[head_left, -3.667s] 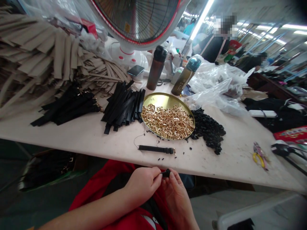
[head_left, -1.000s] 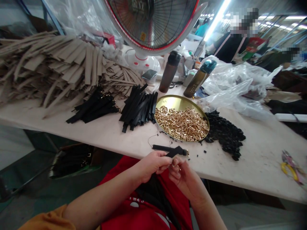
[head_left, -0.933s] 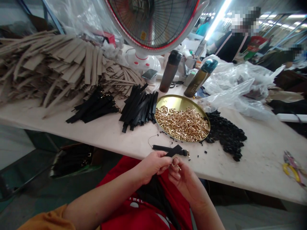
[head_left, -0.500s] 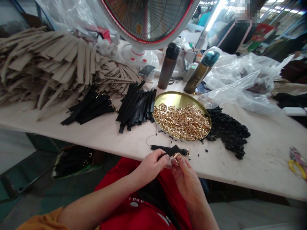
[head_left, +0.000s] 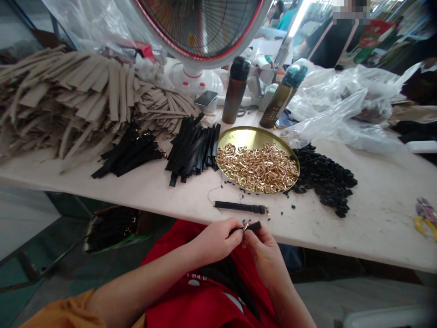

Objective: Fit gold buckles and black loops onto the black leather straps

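Observation:
Between my two hands is a black strap with a gold buckle around it, just off the table's front edge. My left hand is closed on the strap to the left of the buckle. At the buckle, the fingers of my right hand pinch the strap and buckle together. Another black strap with a buckle at its right end lies on the table just beyond my hands. Behind it stands a round gold tray heaped with gold buckles.
Black straps lie left of the tray, with buckled straps farther left. Small black loops are piled to its right. Beige strips, a fan, two bottles and plastic bags stand behind. Pliers lie far right.
The buckle, held off the strap's end before, now sits around the strap. My hands have drawn slightly toward me, uncovering the strap on the table.

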Tool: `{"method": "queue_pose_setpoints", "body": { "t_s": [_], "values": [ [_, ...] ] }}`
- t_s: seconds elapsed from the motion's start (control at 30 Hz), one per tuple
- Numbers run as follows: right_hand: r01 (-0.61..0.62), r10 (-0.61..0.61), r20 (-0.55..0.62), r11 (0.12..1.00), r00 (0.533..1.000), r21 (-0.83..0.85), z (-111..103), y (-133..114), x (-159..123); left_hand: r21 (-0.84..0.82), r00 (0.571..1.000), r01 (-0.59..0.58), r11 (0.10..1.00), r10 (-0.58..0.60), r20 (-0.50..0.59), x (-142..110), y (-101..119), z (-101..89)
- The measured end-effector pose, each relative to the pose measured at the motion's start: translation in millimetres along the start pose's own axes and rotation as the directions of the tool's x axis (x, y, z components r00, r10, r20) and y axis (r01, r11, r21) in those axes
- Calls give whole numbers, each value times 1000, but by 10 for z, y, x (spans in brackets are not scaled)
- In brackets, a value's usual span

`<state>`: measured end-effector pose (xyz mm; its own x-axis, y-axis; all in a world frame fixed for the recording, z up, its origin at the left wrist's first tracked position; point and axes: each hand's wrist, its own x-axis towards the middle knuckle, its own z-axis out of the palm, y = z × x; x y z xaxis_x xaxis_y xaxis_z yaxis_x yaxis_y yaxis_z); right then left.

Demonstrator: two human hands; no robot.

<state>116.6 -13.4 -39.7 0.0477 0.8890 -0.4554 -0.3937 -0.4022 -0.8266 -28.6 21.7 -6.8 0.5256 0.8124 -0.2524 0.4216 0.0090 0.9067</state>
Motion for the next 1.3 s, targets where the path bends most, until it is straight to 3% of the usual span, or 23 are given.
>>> {"method": "queue_pose_setpoints", "body": {
  "t_s": [0.2,0.33,0.57,0.73,0.97,1.03,1.1,1.17,1.23,1.3],
  "values": [
    [112,-106,39,963,994,-244,20,-15,-159,-224,998,55,973,-56,-1,-78,3,132],
    [133,-147,-25,943,989,-305,12,35,-229,-335,993,114,935,-102,53,-124,-41,180],
    [100,-107,-92,992,990,-78,48,149,-270,-291,987,153,945,-132,89,-235,-130,222],
    [109,-113,-13,980,993,-167,80,114,-322,-324,994,110,940,-104,33,-252,-113,230],
    [64,-87,-106,977,991,-203,50,117,-312,-272,992,126,954,-129,4,-238,-201,277],
    [132,-175,-99,931,980,-341,38,124,-318,-260,988,150,954,-155,0,-223,-233,288],
    [255,-331,-46,801,942,-542,13,135,-323,-255,985,171,952,-172,17,-212,-244,285],
    [325,-420,3,697,907,-639,-22,149,-313,-246,985,174,953,-173,28,-207,-224,271],
    [285,-370,-17,744,929,-604,-54,156,-283,-232,987,161,959,-160,25,-209,-175,249],
    [166,-207,-43,878,977,-448,-73,146,-240,-242,988,155,958,-150,40,-209,-118,222]
  ]
}}
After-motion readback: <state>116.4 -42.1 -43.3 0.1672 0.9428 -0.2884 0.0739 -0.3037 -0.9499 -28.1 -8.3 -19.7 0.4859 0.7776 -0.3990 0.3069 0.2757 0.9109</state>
